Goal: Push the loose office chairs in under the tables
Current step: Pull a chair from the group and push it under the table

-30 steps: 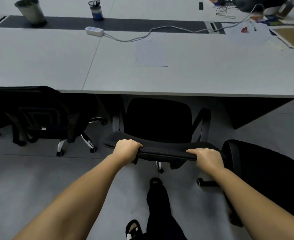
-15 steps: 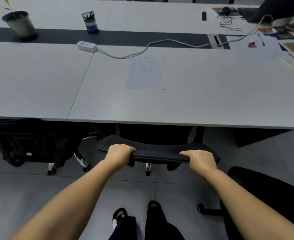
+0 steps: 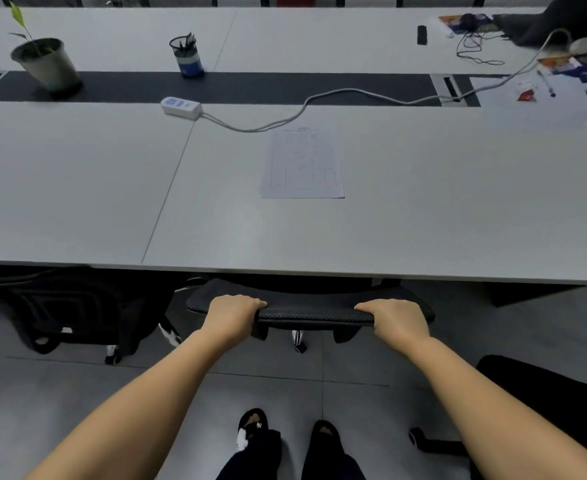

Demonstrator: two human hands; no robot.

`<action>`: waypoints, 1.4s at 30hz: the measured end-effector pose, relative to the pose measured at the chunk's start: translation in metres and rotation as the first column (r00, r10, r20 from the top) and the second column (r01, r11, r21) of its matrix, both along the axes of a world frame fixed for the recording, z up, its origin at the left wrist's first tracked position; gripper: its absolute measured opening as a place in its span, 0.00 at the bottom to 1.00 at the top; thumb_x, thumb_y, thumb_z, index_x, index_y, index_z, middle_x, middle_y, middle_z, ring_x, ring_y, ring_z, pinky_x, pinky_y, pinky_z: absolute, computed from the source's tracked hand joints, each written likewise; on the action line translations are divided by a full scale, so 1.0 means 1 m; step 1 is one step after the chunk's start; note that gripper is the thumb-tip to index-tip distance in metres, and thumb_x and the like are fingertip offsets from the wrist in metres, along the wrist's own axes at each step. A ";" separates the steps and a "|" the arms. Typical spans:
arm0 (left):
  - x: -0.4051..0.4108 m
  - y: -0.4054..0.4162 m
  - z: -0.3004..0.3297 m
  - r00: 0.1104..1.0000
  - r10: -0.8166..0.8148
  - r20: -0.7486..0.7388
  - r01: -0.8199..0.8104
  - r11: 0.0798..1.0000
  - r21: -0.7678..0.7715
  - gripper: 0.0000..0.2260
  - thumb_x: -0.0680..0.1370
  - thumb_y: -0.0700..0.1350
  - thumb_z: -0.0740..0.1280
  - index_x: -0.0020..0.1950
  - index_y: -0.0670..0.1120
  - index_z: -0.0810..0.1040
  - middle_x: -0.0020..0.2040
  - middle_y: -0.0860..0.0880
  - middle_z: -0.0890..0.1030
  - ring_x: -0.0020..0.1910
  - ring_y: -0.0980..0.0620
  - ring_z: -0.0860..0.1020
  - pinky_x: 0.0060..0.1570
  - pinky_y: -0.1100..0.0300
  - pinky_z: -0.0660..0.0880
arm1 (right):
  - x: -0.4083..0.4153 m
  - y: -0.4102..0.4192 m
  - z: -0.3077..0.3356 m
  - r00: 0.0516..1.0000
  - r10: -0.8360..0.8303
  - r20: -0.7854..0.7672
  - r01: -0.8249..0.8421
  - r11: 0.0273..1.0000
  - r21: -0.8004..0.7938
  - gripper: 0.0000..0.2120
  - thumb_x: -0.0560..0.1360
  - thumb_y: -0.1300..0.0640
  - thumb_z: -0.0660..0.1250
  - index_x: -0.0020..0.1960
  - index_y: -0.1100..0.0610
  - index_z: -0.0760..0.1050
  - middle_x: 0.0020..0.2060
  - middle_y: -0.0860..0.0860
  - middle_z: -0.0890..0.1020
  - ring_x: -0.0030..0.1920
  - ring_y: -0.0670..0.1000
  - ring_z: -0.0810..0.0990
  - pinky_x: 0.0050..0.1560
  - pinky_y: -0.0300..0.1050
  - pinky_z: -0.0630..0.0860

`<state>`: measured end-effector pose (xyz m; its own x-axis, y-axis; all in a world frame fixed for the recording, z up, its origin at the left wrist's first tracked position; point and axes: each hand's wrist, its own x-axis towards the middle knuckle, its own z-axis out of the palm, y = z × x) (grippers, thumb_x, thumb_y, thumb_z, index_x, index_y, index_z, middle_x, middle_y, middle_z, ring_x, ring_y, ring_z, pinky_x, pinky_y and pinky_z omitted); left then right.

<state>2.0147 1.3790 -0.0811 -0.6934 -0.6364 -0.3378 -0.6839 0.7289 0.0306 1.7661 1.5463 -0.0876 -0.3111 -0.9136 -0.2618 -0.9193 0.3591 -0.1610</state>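
Observation:
A black office chair point(image 3: 314, 311) stands in front of me, its seat hidden under the long grey table point(image 3: 423, 220); only the top of its mesh backrest shows below the table's front edge. My left hand point(image 3: 231, 315) grips the left end of that backrest top. My right hand point(image 3: 394, 318) grips the right end. Another black chair point(image 3: 74, 306) sits tucked under the table to the left. A third black chair point(image 3: 544, 400) stands loose on the floor at my right, behind my right arm.
On the table lie a printed sheet point(image 3: 302, 162), a white power strip point(image 3: 180, 107) with its cable, a pen cup point(image 3: 187, 57), a potted plant point(image 3: 46, 62) and clutter at the far right point(image 3: 562, 67). My feet point(image 3: 285, 438) stand on grey floor tiles.
With both hands on its backrest, the chair has rolled forward until its seat and armrests went under the table. I have stepped closer to the table.

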 end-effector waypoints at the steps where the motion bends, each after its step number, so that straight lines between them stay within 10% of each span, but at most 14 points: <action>1: 0.001 -0.002 -0.001 1.000 0.001 -0.002 -0.001 1.000 -0.002 0.23 0.75 0.39 0.60 0.67 0.57 0.69 0.65 0.53 0.77 0.61 0.48 0.75 0.49 0.56 0.72 | 0.002 -0.001 0.000 1.000 0.000 -0.001 0.000 1.000 -0.002 0.19 0.69 0.64 0.60 0.51 0.43 0.75 0.45 0.47 0.84 0.43 0.54 0.80 0.39 0.47 0.76; 18: 0.024 -0.018 0.005 1.000 0.016 -0.009 -0.016 1.000 -0.008 0.20 0.75 0.42 0.61 0.65 0.59 0.71 0.62 0.53 0.79 0.59 0.47 0.77 0.49 0.55 0.74 | 0.026 -0.012 0.003 0.999 0.031 0.034 -0.030 0.999 -0.021 0.21 0.67 0.65 0.58 0.51 0.43 0.75 0.41 0.48 0.84 0.39 0.54 0.79 0.32 0.45 0.68; 23: 0.025 -0.007 0.005 0.999 0.020 -0.025 -0.019 0.999 0.038 0.15 0.72 0.42 0.65 0.56 0.54 0.76 0.55 0.51 0.82 0.54 0.47 0.78 0.44 0.53 0.75 | 0.031 -0.001 0.001 0.995 0.002 0.102 -0.004 1.000 0.021 0.24 0.70 0.65 0.58 0.61 0.43 0.71 0.57 0.47 0.80 0.54 0.55 0.78 0.45 0.47 0.73; 29: 0.030 -0.005 0.011 0.997 -0.050 0.061 0.045 0.995 0.084 0.25 0.76 0.42 0.60 0.72 0.53 0.59 0.67 0.48 0.73 0.65 0.45 0.71 0.61 0.50 0.67 | 0.031 0.005 0.020 0.970 0.119 0.212 -0.152 0.978 0.145 0.31 0.74 0.51 0.65 0.73 0.50 0.56 0.72 0.50 0.66 0.70 0.53 0.64 0.68 0.52 0.65; 34: 0.037 0.013 0.059 0.984 -0.010 -0.179 0.030 0.994 0.108 0.29 0.76 0.52 0.64 0.74 0.54 0.56 0.64 0.50 0.77 0.62 0.48 0.74 0.56 0.54 0.71 | 0.039 0.028 0.067 0.911 0.040 0.410 0.011 0.993 -0.121 0.34 0.73 0.43 0.65 0.72 0.42 0.51 0.73 0.45 0.63 0.72 0.47 0.61 0.69 0.45 0.62; 38: 0.061 0.053 0.104 0.762 0.278 -0.585 -0.146 0.954 0.263 0.25 0.75 0.48 0.68 0.69 0.61 0.64 0.56 0.58 0.80 0.57 0.60 0.77 0.56 0.60 0.74 | 0.056 0.070 0.102 0.718 -0.011 0.696 0.312 0.899 -0.308 0.27 0.72 0.41 0.64 0.68 0.34 0.57 0.66 0.35 0.68 0.66 0.34 0.65 0.62 0.29 0.65; 42: 0.078 0.114 0.130 0.469 0.460 -0.754 -0.174 0.885 0.431 0.26 0.74 0.39 0.68 0.61 0.67 0.67 0.51 0.59 0.81 0.51 0.67 0.78 0.50 0.79 0.70 | 0.083 0.113 0.116 0.490 0.014 0.872 0.500 0.814 -0.294 0.26 0.67 0.43 0.65 0.65 0.36 0.65 0.60 0.35 0.76 0.63 0.37 0.72 0.62 0.40 0.69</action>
<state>2.0926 1.4930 0.0492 -0.5067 -0.8582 0.0815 -0.4210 0.3289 0.8454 1.8493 1.6597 0.0282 -0.4222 -0.9004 -0.1047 -0.1557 0.1858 -0.9702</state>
